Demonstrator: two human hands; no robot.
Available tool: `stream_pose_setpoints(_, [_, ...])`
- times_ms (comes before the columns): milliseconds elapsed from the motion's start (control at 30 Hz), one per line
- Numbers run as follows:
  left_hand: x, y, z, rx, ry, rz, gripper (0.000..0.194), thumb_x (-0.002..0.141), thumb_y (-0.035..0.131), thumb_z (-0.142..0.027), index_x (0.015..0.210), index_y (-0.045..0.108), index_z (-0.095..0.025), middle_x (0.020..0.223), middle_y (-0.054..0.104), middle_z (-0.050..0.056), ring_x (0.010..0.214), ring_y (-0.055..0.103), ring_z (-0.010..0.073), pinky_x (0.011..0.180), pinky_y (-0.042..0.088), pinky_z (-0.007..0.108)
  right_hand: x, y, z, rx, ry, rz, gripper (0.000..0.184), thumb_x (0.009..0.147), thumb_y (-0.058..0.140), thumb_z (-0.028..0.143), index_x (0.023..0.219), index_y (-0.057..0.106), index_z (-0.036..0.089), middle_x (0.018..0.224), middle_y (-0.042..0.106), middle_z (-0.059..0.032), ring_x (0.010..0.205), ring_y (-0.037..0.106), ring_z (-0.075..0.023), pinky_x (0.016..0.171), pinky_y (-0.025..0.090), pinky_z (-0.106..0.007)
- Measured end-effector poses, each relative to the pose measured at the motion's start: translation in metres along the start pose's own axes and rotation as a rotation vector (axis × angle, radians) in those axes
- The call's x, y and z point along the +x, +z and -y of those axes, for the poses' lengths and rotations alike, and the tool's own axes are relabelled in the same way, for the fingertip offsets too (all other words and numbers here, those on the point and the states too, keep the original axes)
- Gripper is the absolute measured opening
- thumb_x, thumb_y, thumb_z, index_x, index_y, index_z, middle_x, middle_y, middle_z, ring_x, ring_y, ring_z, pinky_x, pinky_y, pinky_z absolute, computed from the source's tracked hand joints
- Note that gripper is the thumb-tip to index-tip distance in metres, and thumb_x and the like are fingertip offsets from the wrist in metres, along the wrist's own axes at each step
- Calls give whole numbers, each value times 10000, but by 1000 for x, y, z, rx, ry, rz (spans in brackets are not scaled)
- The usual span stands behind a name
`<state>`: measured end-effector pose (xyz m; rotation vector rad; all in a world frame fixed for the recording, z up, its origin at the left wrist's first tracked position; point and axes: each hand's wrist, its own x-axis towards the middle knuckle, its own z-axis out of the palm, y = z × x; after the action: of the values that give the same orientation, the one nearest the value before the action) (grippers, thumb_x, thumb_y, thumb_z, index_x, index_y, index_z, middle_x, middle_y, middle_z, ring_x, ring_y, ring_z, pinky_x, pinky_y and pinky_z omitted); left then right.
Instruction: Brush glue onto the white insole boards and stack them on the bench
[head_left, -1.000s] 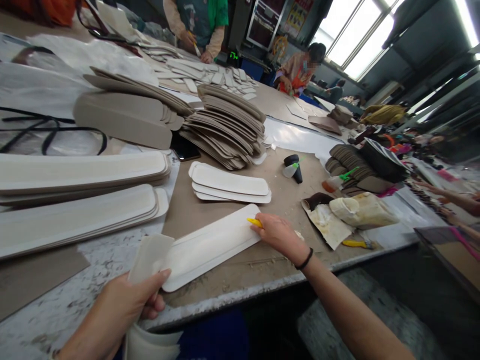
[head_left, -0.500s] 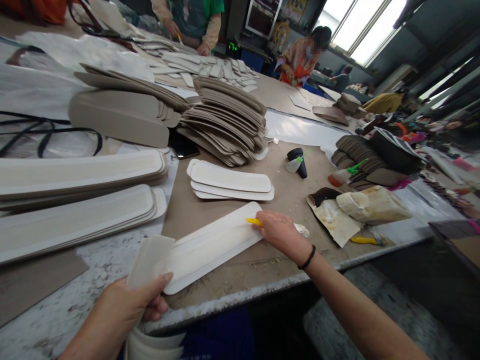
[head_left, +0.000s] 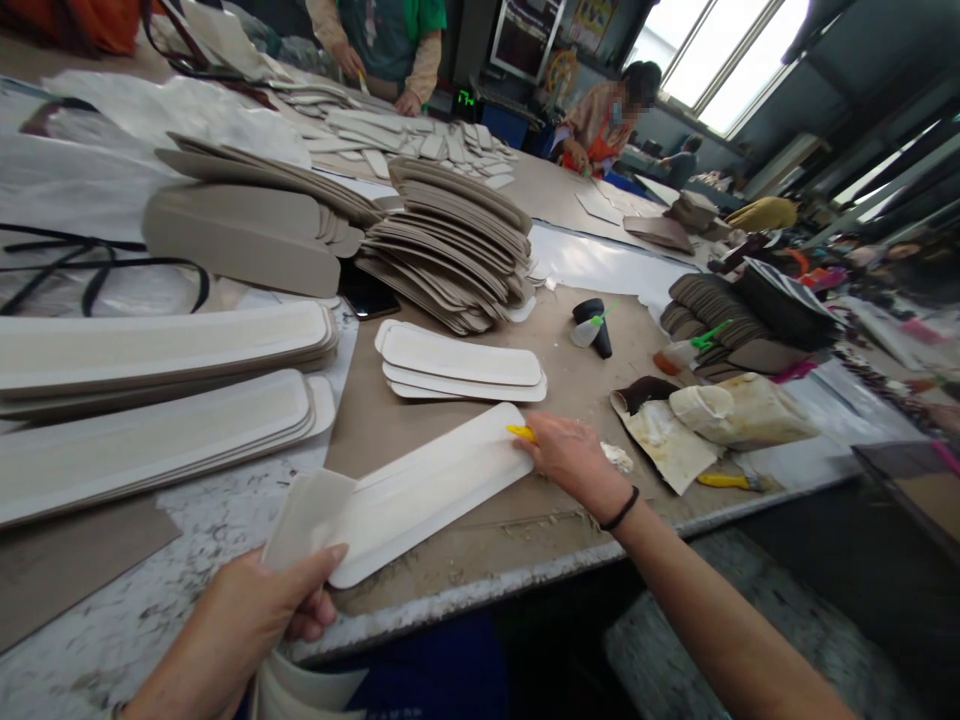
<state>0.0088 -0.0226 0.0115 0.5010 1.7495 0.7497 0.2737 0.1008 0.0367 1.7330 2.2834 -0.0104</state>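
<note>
My left hand (head_left: 259, 595) is closed around a bundle of thin off-white strips (head_left: 311, 515). The strips bend down below the table edge, and the thumb lies at the near corner of a long white panel (head_left: 435, 500). This panel lies slantwise on the brown work sheet, rounded at its corners. At its far right end, my right hand (head_left: 574, 455) grips a yellow-handled brush (head_left: 520, 433). The handle's end pokes out to the left of the fingers; a whitish clump shows beyond the hand. A short stack of white panels (head_left: 461, 355) sits just behind.
Long white-topped panels (head_left: 165, 430) are stacked at left. Taupe panels (head_left: 450, 245) pile up behind. A black cone-shaped object (head_left: 602, 340), a stained container (head_left: 742, 415) and another yellow brush (head_left: 727, 481) lie at right. Two people work across the table (head_left: 555, 185).
My right hand has shifted slightly right with the yellow-handled brush, toward the panel's far end. My left hand keeps nearly the same place and hold.
</note>
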Motion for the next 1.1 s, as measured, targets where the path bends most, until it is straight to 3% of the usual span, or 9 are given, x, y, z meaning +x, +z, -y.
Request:
stream_pose_setpoints(233, [4, -5, 7, -52, -1, 68, 428, 541, 735, -507, 353, 527, -184, 370, 550, 24, 381, 422, 102, 441, 356, 226, -5, 10, -9, 211, 130, -12, 252, 976, 445, 294, 841, 614, 165, 824, 693, -101, 788, 640, -218, 632, 368, -272])
stream_pose_setpoints(400, [6, -14, 7, -107, -10, 143, 453, 494, 753, -556, 359, 547, -176, 382, 513, 9, 410, 426, 104, 453, 357, 222, -8, 10, -13, 646, 153, 23, 238, 913, 469, 295, 719, 545, 181, 580, 549, 8, 550, 528, -144, 552, 359, -247])
stream_pose_setpoints(633, [-3, -25, -6, -196, -40, 228, 471, 410, 804, -545, 380, 520, -172, 385, 483, -12, 407, 387, 80, 434, 323, 196, -24, 4, -18, 1288, 147, 249, 489, 664, 695, 615, 627, 461, 187, 486, 404, 74, 422, 321, -60, 402, 202, -206])
stream_pose_setpoints(867, [5, -32, -1, -387, -74, 322, 490, 434, 856, -459, 370, 472, -161, 351, 421, -42, 380, 331, 38, 415, 279, 158, -30, 6, -9, 1732, 205, 331, 515, 593, 829, 545, 652, 481, 171, 474, 379, 87, 413, 266, -24, 378, 207, -156])
stream_pose_setpoints(1000, [8, -32, -14, -462, -97, 322, 504, 399, 880, -471, 425, 480, -166, 370, 402, -63, 386, 293, 33, 388, 261, 156, -21, 1, -11, 1815, 203, 346, 533, 578, 851, 530, 644, 460, 174, 447, 369, 95, 397, 267, -15, 370, 222, -141])
stream_pose_setpoints(1100, [8, -29, -38, -459, -35, 297, 496, 383, 892, -489, 499, 542, -157, 411, 444, -57, 426, 323, 45, 408, 306, 154, -4, -13, -16, 1755, 202, 224, 535, 563, 860, 518, 645, 456, 176, 471, 384, 94, 401, 277, -21, 362, 226, -151])
